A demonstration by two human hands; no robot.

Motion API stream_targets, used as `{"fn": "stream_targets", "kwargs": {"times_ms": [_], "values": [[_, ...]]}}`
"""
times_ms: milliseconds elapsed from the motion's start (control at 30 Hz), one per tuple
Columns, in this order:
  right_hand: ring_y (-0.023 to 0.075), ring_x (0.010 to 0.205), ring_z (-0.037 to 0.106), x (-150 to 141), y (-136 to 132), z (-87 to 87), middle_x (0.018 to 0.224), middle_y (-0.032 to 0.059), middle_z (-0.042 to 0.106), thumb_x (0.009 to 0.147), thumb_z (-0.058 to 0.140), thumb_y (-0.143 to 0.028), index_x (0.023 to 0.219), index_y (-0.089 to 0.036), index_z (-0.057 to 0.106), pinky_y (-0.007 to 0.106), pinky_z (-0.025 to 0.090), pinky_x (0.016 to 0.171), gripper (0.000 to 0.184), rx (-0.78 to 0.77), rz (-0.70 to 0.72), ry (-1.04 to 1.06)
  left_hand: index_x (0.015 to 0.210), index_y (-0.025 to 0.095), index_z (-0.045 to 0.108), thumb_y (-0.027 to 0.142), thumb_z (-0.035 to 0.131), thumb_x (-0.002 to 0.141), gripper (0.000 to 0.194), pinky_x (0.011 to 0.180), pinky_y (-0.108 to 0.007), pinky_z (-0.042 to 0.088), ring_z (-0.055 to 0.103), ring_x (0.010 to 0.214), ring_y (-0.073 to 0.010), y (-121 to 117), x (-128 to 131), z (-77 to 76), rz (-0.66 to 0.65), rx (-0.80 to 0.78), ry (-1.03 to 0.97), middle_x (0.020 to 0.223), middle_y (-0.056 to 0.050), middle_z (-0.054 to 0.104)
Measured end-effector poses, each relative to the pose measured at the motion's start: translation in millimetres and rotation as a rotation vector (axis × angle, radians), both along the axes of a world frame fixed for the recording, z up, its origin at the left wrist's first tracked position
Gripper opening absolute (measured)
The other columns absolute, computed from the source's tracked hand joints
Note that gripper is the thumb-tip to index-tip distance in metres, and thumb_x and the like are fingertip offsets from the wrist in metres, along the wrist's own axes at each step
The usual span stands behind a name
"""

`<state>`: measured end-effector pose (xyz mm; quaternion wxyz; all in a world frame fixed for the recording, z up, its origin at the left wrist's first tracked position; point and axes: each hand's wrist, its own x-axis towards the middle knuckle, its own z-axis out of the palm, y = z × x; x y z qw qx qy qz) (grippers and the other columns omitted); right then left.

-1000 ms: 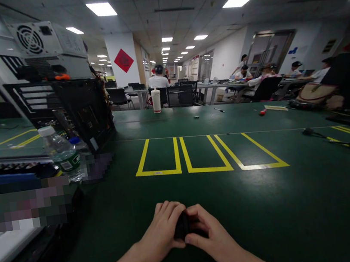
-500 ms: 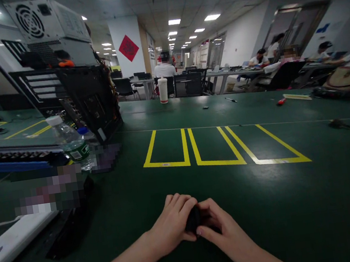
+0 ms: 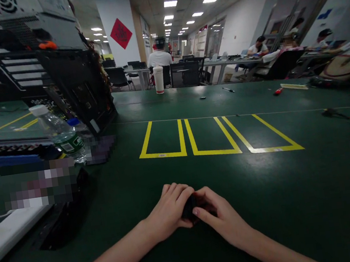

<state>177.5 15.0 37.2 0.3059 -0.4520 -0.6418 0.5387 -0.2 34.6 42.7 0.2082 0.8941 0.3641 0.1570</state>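
Observation:
Low in the head view, both hands meet around a small dark object (image 3: 189, 208) just above or on the green tabletop (image 3: 130, 185). My left hand (image 3: 172, 209) wraps over its left side and top, fingers curled and thumb below. From the right, my right hand (image 3: 217, 212) holds it with fingers bent and the thumb tip pressed near its front. Most of the object is covered by my fingers, so its kind cannot be made out. Beyond the hands, yellow tape outlines (image 3: 215, 151) mark three open-topped boxes on the table.
To the left stand a computer case (image 3: 74, 84) with a power supply on top, a water bottle (image 3: 68, 139), a white power strip (image 3: 15, 225) and a black bag (image 3: 65, 216). A white cup (image 3: 159, 80), a pen (image 3: 228, 90) and a red-handled tool (image 3: 278, 91) lie farther back. Several people sit beyond.
The whole view has tilted down and shifted slightly, so things on the table appear higher. Both hands keep their hold on the dark object with almost the same finger pose.

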Motion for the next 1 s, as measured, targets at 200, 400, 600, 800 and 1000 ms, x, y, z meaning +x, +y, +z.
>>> {"fn": "stream_targets", "kwargs": {"times_ms": [200,400,600,800,1000], "values": [[0.018,0.094,0.051,1.3,-2.0,-0.3,0.103,0.0042,0.049,0.075,0.057,-0.023,0.097,-0.022,0.048,0.032,0.046,0.079,0.024,0.122,0.012,0.018,0.118,0.02,0.034,0.019,0.07,0.065,0.064,0.084,-0.038,0.033,0.044,0.104,-0.0252,-0.3,-0.2,1.7,-0.01,0.006,0.011,0.119,-0.008,0.047],[0.0179,0.088,0.054,-0.5,-0.8,-0.8,0.095,0.0035,0.054,0.077,0.055,-0.026,0.098,-0.021,0.046,0.034,0.046,0.078,0.024,0.056,-0.01,-0.003,0.117,0.019,0.034,0.019,0.071,0.064,0.065,0.084,-0.037,0.034,0.045,0.104,-0.0242,-0.3,0.0,-0.4,-0.002,0.032,0.03,0.118,-0.008,0.048],[0.0166,0.088,0.051,2.9,-1.1,-2.5,0.097,0.0027,0.051,0.072,0.059,-0.02,0.096,-0.02,0.047,0.033,0.045,0.078,0.027,0.186,0.021,-0.077,0.117,0.017,0.035,0.018,0.072,0.063,0.065,0.083,-0.038,0.035,0.045,0.103,-0.0249,0.4,1.0,-1.7,0.001,0.055,0.04,0.117,-0.009,0.048],[0.0158,0.086,0.05,3.6,-0.3,-1.4,0.095,0.0026,0.049,0.078,0.053,-0.023,0.095,-0.021,0.048,0.032,0.045,0.075,0.018,0.241,0.04,-0.071,0.117,0.018,0.035,0.019,0.07,0.065,0.063,0.086,-0.039,0.034,0.044,0.105,-0.0243,-0.4,0.5,-2.8,0.014,0.026,0.027,0.118,-0.008,0.047],[0.0155,0.088,0.051,1.6,-2.3,-0.5,0.098,0.0023,0.049,0.076,0.056,-0.019,0.1,-0.022,0.045,0.031,0.046,0.077,0.026,0.204,0.007,-0.067,0.116,0.019,0.036,0.018,0.07,0.065,0.062,0.084,-0.039,0.035,0.045,0.103,-0.0243,-1.2,0.4,-0.8,0.02,0.004,0.02,0.117,-0.007,0.048]]}}
